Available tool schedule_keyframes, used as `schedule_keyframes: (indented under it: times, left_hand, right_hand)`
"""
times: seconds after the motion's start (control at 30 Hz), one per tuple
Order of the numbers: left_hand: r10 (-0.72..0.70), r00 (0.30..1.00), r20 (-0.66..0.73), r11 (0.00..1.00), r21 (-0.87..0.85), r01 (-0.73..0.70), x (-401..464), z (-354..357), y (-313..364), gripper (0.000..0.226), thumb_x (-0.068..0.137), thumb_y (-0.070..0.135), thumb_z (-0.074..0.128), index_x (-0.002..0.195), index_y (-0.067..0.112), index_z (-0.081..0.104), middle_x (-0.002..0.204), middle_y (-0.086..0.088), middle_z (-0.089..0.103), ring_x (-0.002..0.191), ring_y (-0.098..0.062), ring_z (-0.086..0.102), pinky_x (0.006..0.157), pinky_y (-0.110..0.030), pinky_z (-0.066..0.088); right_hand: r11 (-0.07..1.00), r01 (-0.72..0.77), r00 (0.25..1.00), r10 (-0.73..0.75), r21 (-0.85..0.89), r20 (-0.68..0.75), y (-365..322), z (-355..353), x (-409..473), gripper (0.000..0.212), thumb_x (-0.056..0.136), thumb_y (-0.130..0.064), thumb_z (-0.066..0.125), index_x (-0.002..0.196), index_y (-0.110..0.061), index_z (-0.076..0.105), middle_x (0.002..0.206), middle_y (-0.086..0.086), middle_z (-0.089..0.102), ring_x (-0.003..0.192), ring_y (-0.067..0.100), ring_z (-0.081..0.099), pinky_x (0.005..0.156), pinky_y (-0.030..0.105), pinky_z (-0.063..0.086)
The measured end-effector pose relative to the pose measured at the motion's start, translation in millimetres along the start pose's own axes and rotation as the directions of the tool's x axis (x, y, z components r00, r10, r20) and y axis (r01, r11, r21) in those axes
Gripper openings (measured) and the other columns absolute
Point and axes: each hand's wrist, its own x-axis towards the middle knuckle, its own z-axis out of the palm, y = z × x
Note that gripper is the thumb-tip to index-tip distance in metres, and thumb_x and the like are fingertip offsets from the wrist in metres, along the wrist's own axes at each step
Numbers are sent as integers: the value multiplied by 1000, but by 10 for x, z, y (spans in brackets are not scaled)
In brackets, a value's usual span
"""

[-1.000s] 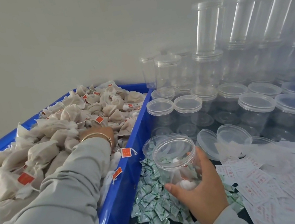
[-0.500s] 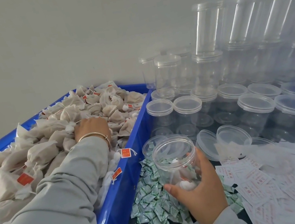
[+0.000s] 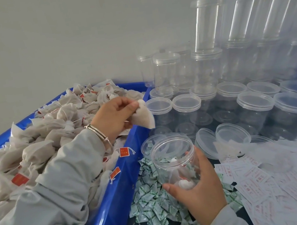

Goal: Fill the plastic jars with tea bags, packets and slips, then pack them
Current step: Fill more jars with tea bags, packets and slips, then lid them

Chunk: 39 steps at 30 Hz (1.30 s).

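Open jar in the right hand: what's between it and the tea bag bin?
Head view: green-and-white packets and a loose lid lie between the jar and the blue bin's wall.

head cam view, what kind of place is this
Probably a small hand-packing workstation for tea. A blue crate is heaped with tea bags, dozens of empty clear jars are stacked by the wall, and loose green packets and printed slips lie within reach.

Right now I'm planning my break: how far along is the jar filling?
Early. Done: the open jar gripped by the right hand already holds a tea bag or two. In hand: the left hand pinches another tea bag lifted from the blue crate. Left: green packets and paper slips lie loose, and the lidded jars behind look empty.
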Motion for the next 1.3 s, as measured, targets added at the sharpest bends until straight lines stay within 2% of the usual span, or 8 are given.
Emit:
schedule_keyframes:
  times: [0.17, 0.3, 0.5, 0.63, 0.77, 0.93, 1.13, 1.3]
  left_hand:
    - [8, 916, 400, 999, -48, 12, -207, 207, 39, 37, 87, -12, 48, 92, 22, 65, 66, 7, 65, 61, -6, 62, 60, -25, 57]
    - [59, 848, 527, 888, 359, -286, -323, 330, -1, 25, 78, 2, 67, 76, 27, 63, 67, 11, 64, 59, -1, 56, 61, -13, 48]
    - [20, 825, 565, 841, 437, -320, -347, 408, -58, 17, 76, 33, 75, 74, 33, 59, 66, 13, 68, 55, 4, 55, 58, -6, 40]
    - [24, 885, 465, 853, 452, -261, -299, 314, -32, 19, 76, 49, 65, 78, 30, 64, 72, 15, 71, 72, -2, 66, 73, -14, 49]
    - [168, 980, 104, 724, 661, -195, -66, 21, -38, 12, 86, 39, 59, 76, 32, 58, 74, 17, 60, 71, -3, 56, 65, -16, 40]
    - [204, 943, -264, 616, 783, 86, 199, -460, -241, 14, 89, 16, 51, 90, 23, 62, 93, 2, 62, 81, -16, 52, 71, -26, 36]
    - [-274, 944, -185, -26, 982, 185, 269, -449, -565, 57, 83, 28, 59, 137, 19, 43, 130, -10, 56, 109, -29, 58, 88, -39, 51]
    - [-381, 905, -189, -124, 980, 153, 301, -420, -616, 52, 82, 26, 59, 130, 8, 51, 120, -13, 60, 102, -31, 60, 89, -42, 51]
  right_hand:
    - [1000, -7, 1000, 8, 18, -20, -53, 13, -9, 98, 55, -2, 89, 134, -31, 39, 135, -4, 49, 118, 4, 52, 82, -1, 41]
    - [998, -16, 1000, 16, 64, -4, -59, 21, 4, 98, 55, 7, 87, 137, -21, 41, 131, 2, 51, 98, -10, 59, 67, -1, 44]
    - [1000, -15, 1000, 15, 18, -12, 0, 29, 11, 104, 52, -10, 92, 140, -25, 39, 133, -4, 52, 106, -2, 58, 73, 0, 44]
    - [1000, 19, 999, -18, 22, -26, 46, 40, 15, 101, 50, -16, 93, 133, -40, 40, 131, -9, 53, 111, -1, 57, 81, 5, 46]
    - [1000, 20, 999, -21, -13, -46, 70, 46, 2, 99, 47, -32, 91, 120, -63, 32, 135, -18, 47, 125, 1, 46, 103, 27, 42]
    - [1000, 20, 999, -20, -9, -40, 157, 44, 17, 105, 49, -30, 93, 133, -51, 35, 136, -17, 47, 125, 0, 47, 101, 23, 44]
    - [999, 33, 999, -34, -32, -35, 173, 38, 23, 107, 51, -23, 94, 138, -40, 35, 137, -13, 48, 128, 5, 45, 103, 27, 42]
    - [998, 40, 998, -42, -47, -47, 192, 39, 32, 104, 51, -24, 93, 134, -46, 33, 135, -16, 47, 125, -1, 45, 91, 7, 37]
